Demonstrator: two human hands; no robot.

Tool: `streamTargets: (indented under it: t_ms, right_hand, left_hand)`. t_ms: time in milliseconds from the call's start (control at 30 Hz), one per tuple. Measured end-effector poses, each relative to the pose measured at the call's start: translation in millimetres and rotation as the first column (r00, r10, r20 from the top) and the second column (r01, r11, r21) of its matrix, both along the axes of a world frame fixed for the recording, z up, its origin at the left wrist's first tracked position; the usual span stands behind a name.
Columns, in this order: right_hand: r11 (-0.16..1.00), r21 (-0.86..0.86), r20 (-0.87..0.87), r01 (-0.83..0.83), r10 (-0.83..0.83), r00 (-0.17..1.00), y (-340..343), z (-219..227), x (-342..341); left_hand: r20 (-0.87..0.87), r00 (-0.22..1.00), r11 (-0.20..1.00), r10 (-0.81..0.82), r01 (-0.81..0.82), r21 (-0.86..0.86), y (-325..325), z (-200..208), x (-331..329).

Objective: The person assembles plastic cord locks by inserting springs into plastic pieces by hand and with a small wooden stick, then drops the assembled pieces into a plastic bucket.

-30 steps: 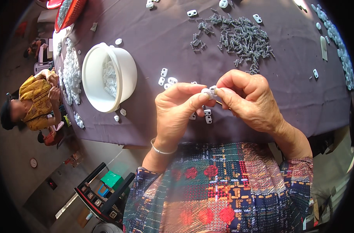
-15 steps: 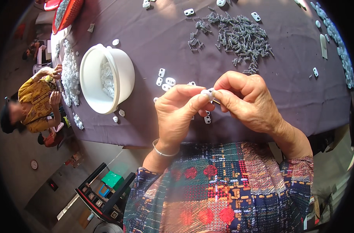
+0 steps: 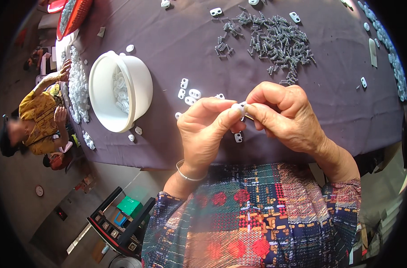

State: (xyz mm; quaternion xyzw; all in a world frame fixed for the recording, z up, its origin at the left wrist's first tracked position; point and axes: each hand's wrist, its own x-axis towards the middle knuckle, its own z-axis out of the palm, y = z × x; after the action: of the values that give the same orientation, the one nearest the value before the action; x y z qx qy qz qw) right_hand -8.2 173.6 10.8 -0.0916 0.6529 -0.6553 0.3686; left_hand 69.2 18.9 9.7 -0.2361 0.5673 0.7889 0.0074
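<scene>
Between my two hands is a small white plastic cord lock (image 3: 240,107) with a dark hole. My left hand (image 3: 205,127) pinches its left side between thumb and forefinger, and a bracelet circles that wrist. From the right, my right hand (image 3: 286,114) grips the same piece with thumb and fingers; its far side is hidden by the fingertips. Several white two-hole cord locks (image 3: 194,94) lie on the cloth left of my hands, and another cord lock (image 3: 238,137) lies just below them. Beyond my right hand spreads a pile of small dark metal springs (image 3: 279,42).
A white tub (image 3: 143,85) partly filled with white pieces stands on the dark tablecloth (image 3: 176,49) at left. Past it lie a heap of white pieces (image 3: 78,89) and a red basket (image 3: 78,18). A person in yellow (image 3: 36,116) sits at the table's left side.
Both my hands keep nearly the same pinch on the cord lock. At far left, the other person's upper hand has risen toward the white heap. The view has shifted slightly.
</scene>
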Motion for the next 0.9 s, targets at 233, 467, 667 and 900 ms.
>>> streamTargets:
  t_ms: [233,467,667,900]
  right_hand:
    - [1.000,0.020,-0.016,0.007,-0.006,1.000,-1,-2,0]
    - [0.991,-0.132,-0.058,0.014,-0.022,0.998,-2,-7,0]
    - [0.995,0.096,-0.829,0.022,0.067,0.556,-6,-13,4]
    - [0.964,0.267,-0.857,0.006,0.235,0.458,-4,-11,7]
  left_hand:
    - [0.002,1.000,1.000,-0.009,0.009,-0.012,3,-1,-4]
    - [0.018,1.000,0.996,-0.022,0.021,0.089,-1,1,-9]
    - [0.098,0.995,0.937,-0.001,-0.033,0.349,1,6,-8]
    - [0.039,0.998,0.970,-0.045,0.034,0.241,3,0,0]
